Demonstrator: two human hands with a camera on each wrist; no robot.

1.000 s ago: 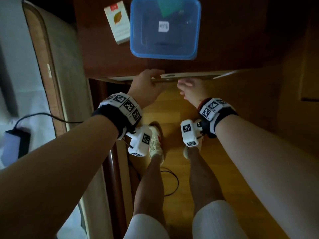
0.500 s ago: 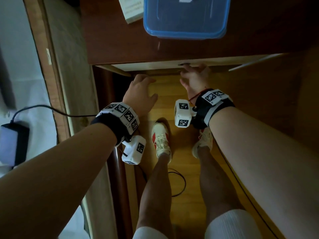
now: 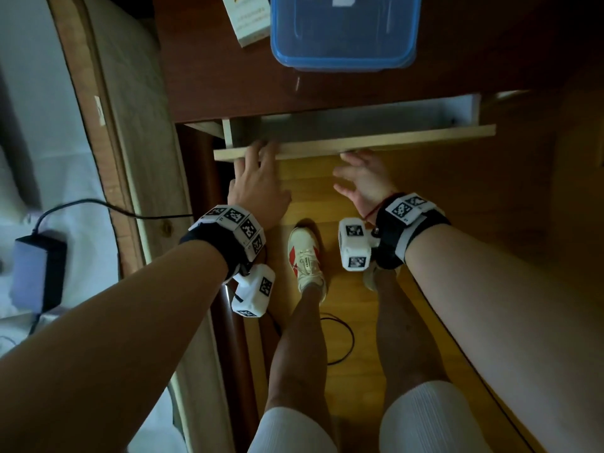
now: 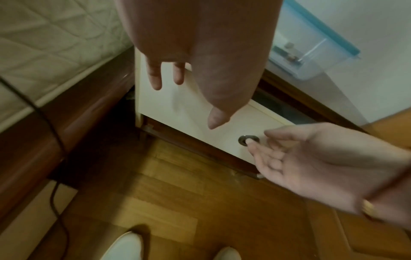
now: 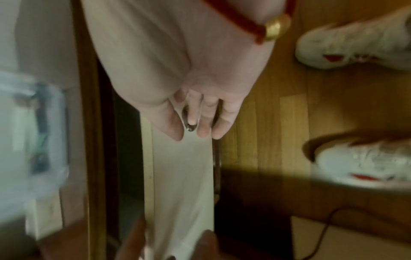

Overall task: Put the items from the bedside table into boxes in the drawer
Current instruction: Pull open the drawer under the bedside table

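Note:
The drawer (image 3: 359, 147) of the dark bedside table (image 3: 212, 76) stands a little way out, showing a strip of grey inside. My left hand (image 3: 258, 152) lies with straight fingers on the left end of the drawer front's top edge. My right hand (image 3: 353, 158) reaches under the front, palm up, and pinches the small metal knob (image 4: 248, 140) between thumb and finger. On the table top stand a lidded blue plastic box (image 3: 343, 31) and a white carton (image 3: 250, 18). No boxes inside the drawer are visible.
The bed (image 3: 124, 93) runs along the left, close beside the table. A black cable (image 3: 98, 204) leads to a charger (image 3: 36, 273) on the sheet. Another cable (image 3: 343, 338) loops on the wooden floor by my shoes (image 3: 305, 256).
The drawer has slid out from nearly closed. My right hand came off the front's top edge and took the knob. My left hand drew back, then returned to the front's left end.

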